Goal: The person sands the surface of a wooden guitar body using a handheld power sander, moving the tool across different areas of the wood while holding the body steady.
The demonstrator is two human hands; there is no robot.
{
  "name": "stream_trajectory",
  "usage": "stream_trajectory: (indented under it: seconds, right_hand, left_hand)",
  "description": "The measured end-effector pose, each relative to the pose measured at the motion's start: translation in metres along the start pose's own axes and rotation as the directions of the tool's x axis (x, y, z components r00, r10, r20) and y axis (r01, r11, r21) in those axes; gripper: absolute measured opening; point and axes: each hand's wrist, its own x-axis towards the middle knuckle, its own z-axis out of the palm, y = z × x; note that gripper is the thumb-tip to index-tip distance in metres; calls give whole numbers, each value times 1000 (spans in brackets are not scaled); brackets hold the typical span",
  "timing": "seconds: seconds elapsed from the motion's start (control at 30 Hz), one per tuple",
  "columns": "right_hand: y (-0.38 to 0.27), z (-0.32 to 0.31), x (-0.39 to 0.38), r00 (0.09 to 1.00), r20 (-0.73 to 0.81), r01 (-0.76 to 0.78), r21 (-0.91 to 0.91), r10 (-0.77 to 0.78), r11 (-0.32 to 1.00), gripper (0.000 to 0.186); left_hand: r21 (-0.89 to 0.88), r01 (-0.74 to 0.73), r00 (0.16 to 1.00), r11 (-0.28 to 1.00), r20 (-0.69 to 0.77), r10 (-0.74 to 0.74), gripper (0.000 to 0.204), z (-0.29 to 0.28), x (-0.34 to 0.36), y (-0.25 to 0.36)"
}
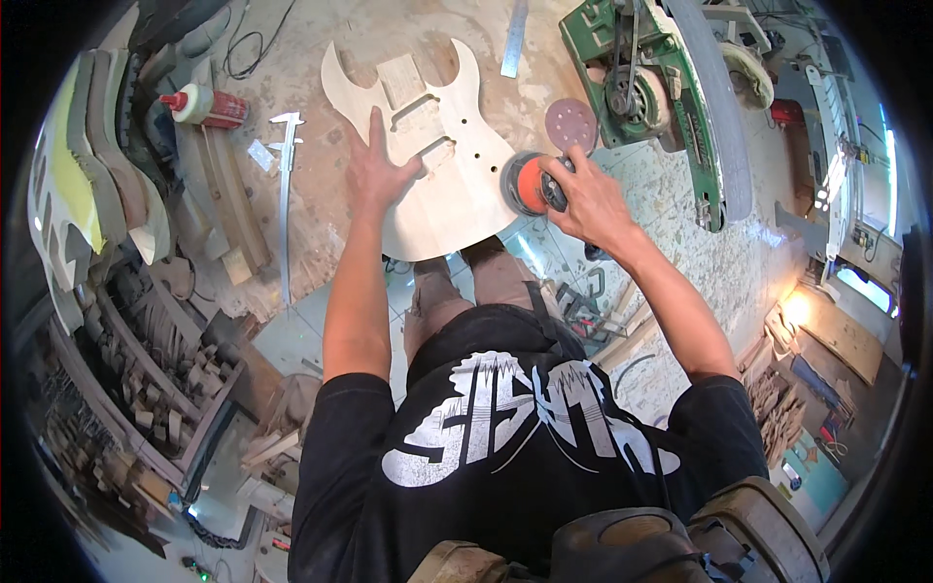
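An unfinished pale wood guitar body (457, 204) with routed cavities lies at the front of the workbench. My left hand (382, 175) rests spread on its left part, index finger and thumb apart near the cavities. My right hand (581, 194) is closed on an orange and black round sander (530, 183) at the body's right edge. A round, perforated brown sanding disc (569, 124) lies just beyond the sander. A metal caliper (285, 204) lies to the left of the guitar body.
The workbench (292, 68) carries a glue bottle (209, 107), a metal ruler (515, 34) and wood strips (233, 214). A green belt machine (622, 87) stands at the right, stacked guitar bodies (92, 165) at the left. Wood offcuts (175, 389) fill the lower left.
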Motion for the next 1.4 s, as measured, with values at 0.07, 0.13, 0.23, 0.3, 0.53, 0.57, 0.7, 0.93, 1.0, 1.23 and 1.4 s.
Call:
stream_trajectory:
  seconds: [0.07,0.13,0.23,0.3,0.53,0.57,0.7,0.93,1.0,1.23,1.4]
  right_hand:
    - [3,1,-7,1000,7,-4,16,4,1000,65]
    - [8,1,-14,1000,17,-8,31,7,999,65]
    - [12,0,-20,999,23,-47,40,46,998,66]
    - [5,-1,-12,1000,-8,-15,33,15,999,66]
    - [-22,1,1,1000,24,-8,19,8,1000,68]
    - [-22,4,-6,998,51,-30,19,29,999,68]
    - [-32,11,-38,993,114,-32,-26,34,999,67]
    - [-36,14,-43,994,97,-55,-38,58,998,66]
    - [-40,9,-32,997,62,-50,-19,51,999,66]
    - [-55,17,-27,998,60,-5,-38,7,999,64]
    - [-57,34,-66,995,94,-17,-4,17,1000,66]
  left_hand:
    - [9,6,1000,1000,5,-6,120,0,0,-1]
    - [10,-10,1000,1000,-14,10,120,1,0,-2]
    - [-32,3,1000,999,8,-3,120,0,1,4]
    - [-15,3,1000,1000,7,-3,120,-1,0,4]
    - [-9,-2,1000,1000,5,2,120,-1,0,-2]
    - [-11,1,1000,1000,5,0,120,-1,1,-1]
    - [-37,48,997,998,62,-46,121,-2,1,1]
    - [-31,55,997,998,56,-53,121,-2,1,4]
    - [-21,40,998,999,41,-39,121,-1,1,2]
    - [33,-10,1000,999,-6,10,119,3,1,-5]
    - [13,-6,1000,1000,3,6,118,1,0,1]
